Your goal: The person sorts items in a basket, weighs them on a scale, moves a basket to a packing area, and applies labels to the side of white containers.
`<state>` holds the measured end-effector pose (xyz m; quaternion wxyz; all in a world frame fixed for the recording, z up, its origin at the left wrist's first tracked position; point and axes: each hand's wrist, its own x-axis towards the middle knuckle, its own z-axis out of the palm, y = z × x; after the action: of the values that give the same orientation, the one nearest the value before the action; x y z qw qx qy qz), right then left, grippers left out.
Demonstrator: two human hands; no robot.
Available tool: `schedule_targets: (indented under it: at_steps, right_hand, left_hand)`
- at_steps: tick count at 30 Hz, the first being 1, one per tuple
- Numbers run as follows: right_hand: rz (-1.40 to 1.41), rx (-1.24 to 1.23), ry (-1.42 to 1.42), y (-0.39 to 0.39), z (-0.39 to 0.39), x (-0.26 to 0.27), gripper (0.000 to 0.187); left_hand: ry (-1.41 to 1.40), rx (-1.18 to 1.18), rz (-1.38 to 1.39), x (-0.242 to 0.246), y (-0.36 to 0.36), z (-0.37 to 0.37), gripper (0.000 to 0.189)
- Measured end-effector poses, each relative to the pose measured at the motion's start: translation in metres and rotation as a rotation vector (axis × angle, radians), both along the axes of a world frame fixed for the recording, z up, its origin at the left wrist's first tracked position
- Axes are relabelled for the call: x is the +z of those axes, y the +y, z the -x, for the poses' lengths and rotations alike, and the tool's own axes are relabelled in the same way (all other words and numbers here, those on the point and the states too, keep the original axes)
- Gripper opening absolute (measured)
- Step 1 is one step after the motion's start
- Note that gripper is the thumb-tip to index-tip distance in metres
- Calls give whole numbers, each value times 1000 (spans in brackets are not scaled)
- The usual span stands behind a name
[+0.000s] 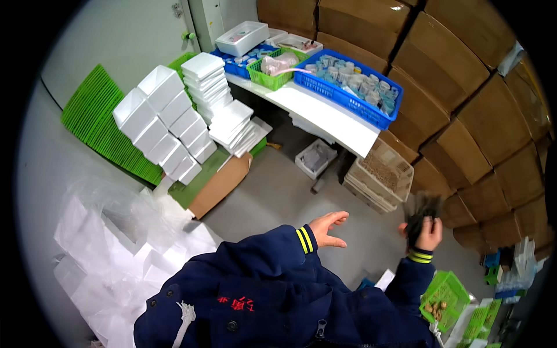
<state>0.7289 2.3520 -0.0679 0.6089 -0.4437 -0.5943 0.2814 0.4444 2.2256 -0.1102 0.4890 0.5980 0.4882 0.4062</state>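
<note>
My left hand [327, 229] is held out over the grey floor [261, 182] with its fingers apart and nothing in it. Over to the right, my right hand [430, 235] grips a dark bundle [420, 217]. Motion blurs its frayed-looking upper end, so I cannot tell exactly what it is. Ahead stands a white table [330, 111] bearing a blue plastic crate [348, 100] of small lidded tubs [370, 89]. A green basket [265, 78] beside that crate holds a pinkish-white plastic bag [280, 64].
Stacked white foam boxes [152, 117], foam lids [202, 78] and green plastic baskets [109, 126] stand left. Cardboard boxes [452, 56] wall the right. Beige crates [383, 174] sit by the table's end. Plastic-wrapped foam [130, 261] lies lower left; a green basket [450, 287] with brown pieces sits lower right.
</note>
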Motion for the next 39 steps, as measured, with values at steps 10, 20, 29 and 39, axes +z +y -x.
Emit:
schedule_targets:
  at_steps: [10, 20, 29, 39]
  right_hand:
    - [860, 1110, 382, 145, 258, -59, 22]
    - [1078, 987, 100, 272, 347, -90, 24]
    - [1087, 744, 61, 342, 441, -87, 21]
    - [1139, 661, 117, 369, 465, -97, 22]
  left_hand:
    - [-101, 420, 37, -5, 173, 114, 68]
    - [16, 977, -175, -8, 267, 392, 50]
    - [336, 1273, -107, -14, 435, 641, 71]
    - [1131, 1289, 303, -86, 493, 677, 77]
